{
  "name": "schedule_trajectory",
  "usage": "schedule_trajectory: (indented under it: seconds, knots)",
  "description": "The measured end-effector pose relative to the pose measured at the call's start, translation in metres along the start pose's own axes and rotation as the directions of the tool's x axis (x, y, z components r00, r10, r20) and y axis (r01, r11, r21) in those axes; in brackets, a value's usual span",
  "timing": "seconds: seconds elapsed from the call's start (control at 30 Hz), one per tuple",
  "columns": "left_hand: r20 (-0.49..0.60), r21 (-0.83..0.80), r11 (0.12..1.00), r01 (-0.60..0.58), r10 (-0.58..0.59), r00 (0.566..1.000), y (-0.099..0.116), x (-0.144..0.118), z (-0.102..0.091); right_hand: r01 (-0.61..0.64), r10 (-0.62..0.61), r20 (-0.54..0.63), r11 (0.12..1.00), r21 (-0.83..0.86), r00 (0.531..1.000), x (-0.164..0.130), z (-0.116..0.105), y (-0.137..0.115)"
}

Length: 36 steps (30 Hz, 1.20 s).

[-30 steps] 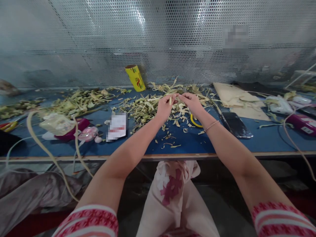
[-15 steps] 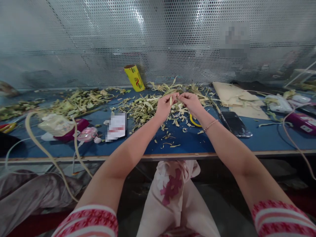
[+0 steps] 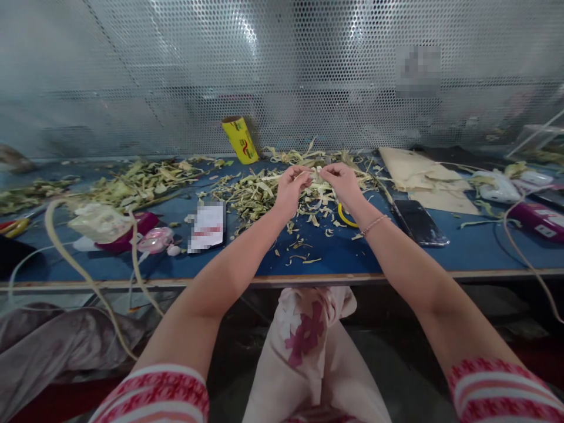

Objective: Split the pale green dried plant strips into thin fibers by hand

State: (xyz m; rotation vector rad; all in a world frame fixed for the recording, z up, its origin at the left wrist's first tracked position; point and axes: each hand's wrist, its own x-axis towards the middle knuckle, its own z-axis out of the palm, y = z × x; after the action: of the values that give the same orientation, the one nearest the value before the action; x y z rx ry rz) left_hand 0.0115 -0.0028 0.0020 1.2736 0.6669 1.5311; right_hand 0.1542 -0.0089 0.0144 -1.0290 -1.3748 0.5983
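Note:
Both hands work close together above a heap of dry, pale green plant strips [image 3: 253, 197] on the blue table. My left hand [image 3: 292, 183] is closed, with thumb and fingers pinching a thin pale plant strip. Just to its right, my right hand [image 3: 341, 181] is closed in a pinch on a pale piece of the same plant matter. A small gap with pale strips lies between the fingertips. Below my right hand, a yellow ring-shaped handle [image 3: 347, 217] pokes out of the scraps; the rest of it is hidden.
A yellow tube [image 3: 240, 140] stands tilted behind the heap. To the right lie a phone [image 3: 420, 222] and brown card sheets [image 3: 423, 170]. On the left are a white-and-red packet [image 3: 208, 226], a pink case [image 3: 156, 239] and a beige hose [image 3: 79, 270]. A perforated metal panel [image 3: 282, 70] rises behind.
My hands have drawn slightly apart at the fingertips. The pale strip in my left hand, upright before, now lies more level.

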Motion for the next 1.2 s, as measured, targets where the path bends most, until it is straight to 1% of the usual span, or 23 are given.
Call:
schedule_trajectory:
  seconds: [0.07, 0.1, 0.2, 0.27, 0.3, 0.37, 0.4, 0.5, 0.6, 0.73, 0.83, 0.9, 0.97, 1.07, 1.2]
  knots:
    - [0.023, -0.060, 0.996, 0.066, -0.065, 0.998, 0.005, -0.001, 0.000, 0.018, -0.018, -0.001, 1.000, 0.007, 1.000, 0.001, -0.001, 0.001]
    - [0.041, -0.094, 0.990, 0.102, -0.098, 0.994, 0.009, -0.001, -0.001, 0.004, -0.004, 0.014, 1.000, 0.030, 1.000, 0.001, -0.001, 0.001]
    - [0.085, -0.193, 0.961, 0.196, -0.183, 0.980, 0.016, 0.000, -0.003, -0.126, 0.114, 0.093, 0.982, 0.139, 0.989, -0.001, 0.000, -0.002]
    - [0.089, -0.214, 0.948, 0.236, -0.222, 0.971, 0.018, 0.003, -0.005, -0.215, 0.189, 0.149, 0.958, 0.188, 0.971, -0.002, 0.000, -0.004]
    - [0.079, -0.206, 0.949, 0.238, -0.226, 0.971, 0.017, 0.005, -0.006, -0.247, 0.215, 0.171, 0.949, 0.198, 0.962, -0.003, 0.001, -0.006]
    - [0.046, -0.161, 0.967, 0.199, -0.194, 0.980, 0.013, 0.009, -0.008, -0.291, 0.251, 0.208, 0.936, 0.195, 0.945, -0.004, 0.001, -0.008]
    - [0.034, -0.132, 0.979, 0.158, -0.154, 0.987, 0.010, 0.010, -0.009, -0.315, 0.271, 0.225, 0.929, 0.192, 0.936, -0.004, 0.000, -0.009]
    - [0.048, -0.034, 0.998, 0.059, -0.058, 0.997, 0.002, 0.014, -0.012, -0.396, 0.340, 0.276, 0.900, 0.183, 0.899, -0.006, -0.001, -0.012]
    - [0.056, 0.056, 0.998, -0.005, 0.002, 0.998, 0.000, 0.016, -0.014, -0.464, 0.401, 0.317, 0.872, 0.157, 0.860, -0.007, -0.003, -0.016]
    - [0.080, 0.123, 0.992, -0.004, -0.006, 0.997, 0.001, 0.017, -0.013, -0.542, 0.466, 0.357, 0.826, 0.153, 0.810, -0.006, -0.006, -0.018]
    - [0.137, 0.135, 0.991, -0.001, -0.018, 0.990, 0.001, 0.014, -0.011, -0.593, 0.511, 0.354, 0.786, 0.176, 0.783, -0.004, -0.008, -0.019]
    - [0.198, 0.148, 0.989, -0.019, -0.011, 0.980, 0.002, 0.011, -0.010, -0.619, 0.542, 0.342, 0.766, 0.173, 0.767, -0.004, -0.010, -0.020]
    - [0.249, 0.172, 0.983, -0.057, 0.013, 0.969, 0.005, 0.009, -0.010, -0.629, 0.557, 0.328, 0.756, 0.182, 0.763, -0.004, -0.011, -0.022]
    - [0.306, 0.212, 0.971, -0.107, 0.038, 0.951, 0.010, 0.006, -0.009, -0.629, 0.560, 0.310, 0.748, 0.210, 0.769, -0.003, -0.011, -0.022]
    - [0.344, 0.249, 0.964, -0.094, 0.002, 0.939, 0.014, 0.005, -0.010, -0.615, 0.539, 0.323, 0.760, 0.213, 0.778, -0.001, -0.014, -0.016]
